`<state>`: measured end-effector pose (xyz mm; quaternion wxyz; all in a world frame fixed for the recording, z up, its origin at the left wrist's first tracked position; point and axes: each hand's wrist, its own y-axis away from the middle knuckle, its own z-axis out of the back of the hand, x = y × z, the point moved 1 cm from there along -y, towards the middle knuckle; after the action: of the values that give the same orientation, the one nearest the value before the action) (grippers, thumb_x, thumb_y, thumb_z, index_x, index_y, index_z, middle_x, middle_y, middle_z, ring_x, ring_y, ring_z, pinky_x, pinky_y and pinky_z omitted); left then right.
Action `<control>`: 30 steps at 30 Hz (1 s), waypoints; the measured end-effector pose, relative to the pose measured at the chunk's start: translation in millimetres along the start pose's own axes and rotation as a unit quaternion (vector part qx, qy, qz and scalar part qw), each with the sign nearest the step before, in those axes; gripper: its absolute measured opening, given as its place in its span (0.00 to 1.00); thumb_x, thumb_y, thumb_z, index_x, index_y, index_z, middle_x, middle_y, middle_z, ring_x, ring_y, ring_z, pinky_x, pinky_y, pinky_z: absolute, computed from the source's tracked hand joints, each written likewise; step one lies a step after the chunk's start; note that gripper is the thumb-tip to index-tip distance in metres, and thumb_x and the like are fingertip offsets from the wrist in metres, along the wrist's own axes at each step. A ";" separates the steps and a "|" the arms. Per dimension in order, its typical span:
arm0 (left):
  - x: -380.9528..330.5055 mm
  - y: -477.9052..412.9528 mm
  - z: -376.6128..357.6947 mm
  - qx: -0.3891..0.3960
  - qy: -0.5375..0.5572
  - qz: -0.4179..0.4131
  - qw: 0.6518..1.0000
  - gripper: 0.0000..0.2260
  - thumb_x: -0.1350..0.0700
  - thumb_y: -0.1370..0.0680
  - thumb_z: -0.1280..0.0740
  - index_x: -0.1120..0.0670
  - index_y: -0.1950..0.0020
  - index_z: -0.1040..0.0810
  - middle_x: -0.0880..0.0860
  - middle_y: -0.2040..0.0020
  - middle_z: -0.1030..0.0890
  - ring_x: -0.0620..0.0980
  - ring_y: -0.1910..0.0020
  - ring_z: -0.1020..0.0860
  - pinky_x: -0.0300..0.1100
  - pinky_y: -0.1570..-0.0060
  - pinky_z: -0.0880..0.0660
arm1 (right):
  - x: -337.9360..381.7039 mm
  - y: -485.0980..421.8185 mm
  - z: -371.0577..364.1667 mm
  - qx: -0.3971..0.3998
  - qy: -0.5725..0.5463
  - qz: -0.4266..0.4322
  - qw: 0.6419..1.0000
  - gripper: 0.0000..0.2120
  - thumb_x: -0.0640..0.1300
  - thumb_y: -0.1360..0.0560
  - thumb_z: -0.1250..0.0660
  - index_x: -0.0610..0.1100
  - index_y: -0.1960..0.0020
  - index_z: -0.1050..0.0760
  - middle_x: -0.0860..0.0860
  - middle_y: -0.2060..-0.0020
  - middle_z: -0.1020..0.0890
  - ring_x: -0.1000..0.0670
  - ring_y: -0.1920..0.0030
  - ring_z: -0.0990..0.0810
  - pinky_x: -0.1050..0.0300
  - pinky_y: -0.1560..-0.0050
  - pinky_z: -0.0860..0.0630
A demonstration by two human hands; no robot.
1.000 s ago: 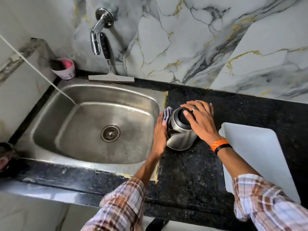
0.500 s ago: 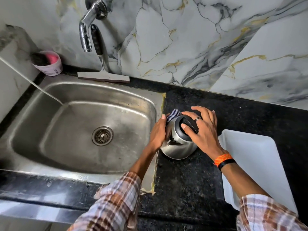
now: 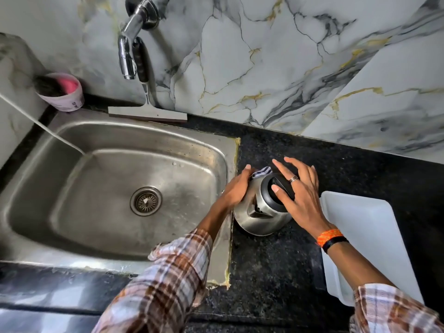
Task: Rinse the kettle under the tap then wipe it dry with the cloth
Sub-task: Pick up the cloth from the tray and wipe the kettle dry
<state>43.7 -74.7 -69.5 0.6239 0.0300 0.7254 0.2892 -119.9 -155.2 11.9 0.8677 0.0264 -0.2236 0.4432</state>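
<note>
A steel kettle [image 3: 258, 217] with a black lid stands on the black counter just right of the sink. My left hand [image 3: 236, 189] presses a striped cloth [image 3: 260, 171] against the kettle's left side; only a corner of the cloth shows above the fingers. My right hand [image 3: 299, 193] lies over the lid, thumb on the black top, fingers spread and partly lifted. The chrome tap [image 3: 129, 44] hangs on the wall above the sink, well to the left of the kettle; no water runs from it.
The steel sink [image 3: 60, 140] fills the left half, with a thin white hose running into it. A squeegee [image 3: 147, 109] and a pink cup [image 3: 63, 92] stand at its back edge. A white tray [image 3: 374, 236] lies on the counter [image 3: 276, 267] right of the kettle.
My left hand has slid the cloth up along the kettle's left side. The fingers of my right hand have spread and lifted from the lid. The camera has dipped towards the sink.
</note>
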 end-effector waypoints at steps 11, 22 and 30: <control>-14.9 -9.8 0.5 0.033 0.023 0.017 0.999 0.28 0.42 0.14 0.54 0.51 0.33 0.17 0.60 0.35 0.16 0.59 0.34 0.19 0.57 0.25 0.30 | 4.0 2.3 0.2 -0.006 -0.023 -0.005 1.000 0.32 0.59 0.23 0.42 0.57 0.19 0.40 0.51 0.24 0.35 0.49 0.22 0.39 0.34 0.19 0.56; 23.7 33.9 -11.9 -0.086 0.048 -0.047 0.994 0.23 0.45 0.12 0.52 0.50 0.26 0.25 0.54 0.27 0.22 0.53 0.26 0.26 0.57 0.22 0.34 | 0.9 2.9 0.3 -0.007 -0.002 -0.008 1.000 0.32 0.60 0.21 0.42 0.58 0.18 0.42 0.50 0.26 0.34 0.47 0.23 0.38 0.37 0.19 0.55; 50.8 97.6 -36.9 -0.210 0.089 -0.089 0.970 0.22 0.50 0.15 0.36 0.53 0.21 0.31 0.52 0.24 0.30 0.50 0.23 0.31 0.56 0.20 0.35 | -0.4 5.6 0.7 0.011 0.029 -0.030 0.999 0.32 0.63 0.18 0.46 0.59 0.17 0.50 0.50 0.19 0.42 0.47 0.17 0.48 0.37 0.19 0.56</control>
<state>-32.4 12.8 -68.0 0.5726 -0.1923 0.7006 0.3799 -124.7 -152.3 11.4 0.8862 0.0297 -0.1927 0.4203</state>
